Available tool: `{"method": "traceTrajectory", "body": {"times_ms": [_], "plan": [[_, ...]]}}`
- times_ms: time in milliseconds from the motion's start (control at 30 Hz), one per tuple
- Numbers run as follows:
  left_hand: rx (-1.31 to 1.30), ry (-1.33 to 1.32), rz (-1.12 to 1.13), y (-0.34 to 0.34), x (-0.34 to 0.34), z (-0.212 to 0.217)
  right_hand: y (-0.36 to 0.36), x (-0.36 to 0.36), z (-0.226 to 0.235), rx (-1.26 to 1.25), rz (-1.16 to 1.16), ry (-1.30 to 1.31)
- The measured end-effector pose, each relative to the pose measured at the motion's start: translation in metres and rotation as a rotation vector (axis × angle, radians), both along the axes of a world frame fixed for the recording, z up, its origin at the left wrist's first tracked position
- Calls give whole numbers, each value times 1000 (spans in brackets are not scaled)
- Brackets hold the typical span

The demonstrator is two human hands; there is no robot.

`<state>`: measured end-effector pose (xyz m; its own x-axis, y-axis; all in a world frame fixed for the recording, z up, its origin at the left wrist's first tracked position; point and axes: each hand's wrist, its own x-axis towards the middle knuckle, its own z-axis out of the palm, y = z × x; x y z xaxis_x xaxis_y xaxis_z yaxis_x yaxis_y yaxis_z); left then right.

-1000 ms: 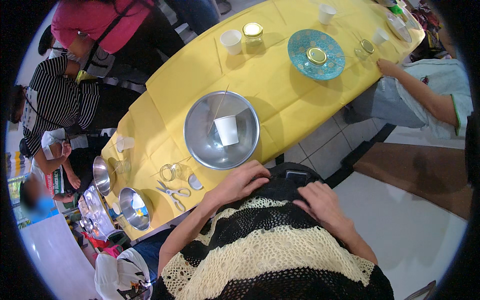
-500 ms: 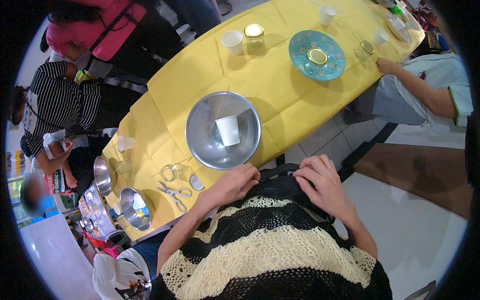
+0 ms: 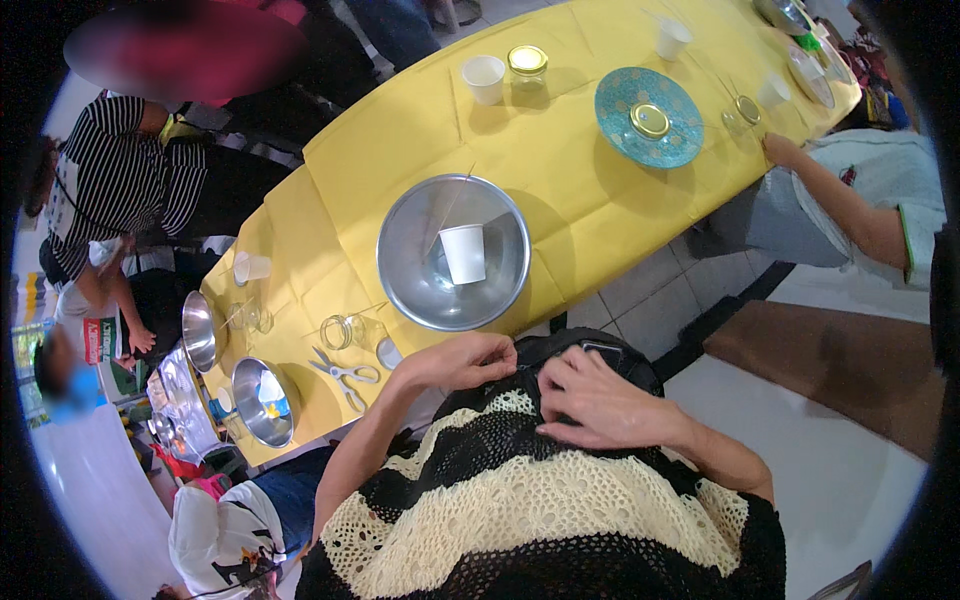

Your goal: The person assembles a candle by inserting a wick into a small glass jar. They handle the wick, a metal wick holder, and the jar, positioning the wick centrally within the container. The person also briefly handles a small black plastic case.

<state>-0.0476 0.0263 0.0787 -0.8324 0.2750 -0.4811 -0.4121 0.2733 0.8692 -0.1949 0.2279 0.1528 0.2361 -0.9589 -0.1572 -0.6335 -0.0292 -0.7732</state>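
A: What is the biggest thing here?

B: The long worktop (image 3: 560, 190), covered with a yellow cloth. It runs from the lower left to the upper right.

A: And after that?

B: The black and cream knitted garment (image 3: 540, 500) on the person's own chest, at the bottom. Then a large steel bowl (image 3: 452, 252) near the worktop's edge, with a white paper cup (image 3: 465, 253) lying inside it.

A: Where is the thing that the hands work on?

B: It is a black bag (image 3: 590, 352), against the person's chest, just below the worktop's edge and under the steel bowl. Only its top shows.

A: How are the hands?

B: The left hand (image 3: 455, 362) has its fingers curled together, pinching at the edge of the bag or of the knit; I cannot tell which. The right hand (image 3: 595, 400) lies flat with fingers spread, pressed on the bag and the knit.

A: Smaller things?

B: A turquoise plate (image 3: 648, 118) further along, with a gold lid (image 3: 650, 120) on it. Two smaller steel bowls (image 3: 262, 402) at the left end. Scissors (image 3: 345, 373) with pale handles lie beside an empty glass jar (image 3: 350, 330), left of the left hand. One more white cup (image 3: 484, 78) stands next to a jar with gold lid (image 3: 527, 64).
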Motion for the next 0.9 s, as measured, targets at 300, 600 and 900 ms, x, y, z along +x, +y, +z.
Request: {"method": "traceTrajectory", "body": {"times_ms": [300, 600, 900], "plan": [[68, -42, 53, 0, 4, -5, -9, -41, -38, -45, -49, -149], [-9, 3, 57, -5, -1, -3, -24, 19, -30, -42, 153, 679], [151, -68, 146, 1, 2, -18, -26, -7, 37, -348, 19, 646]]}}
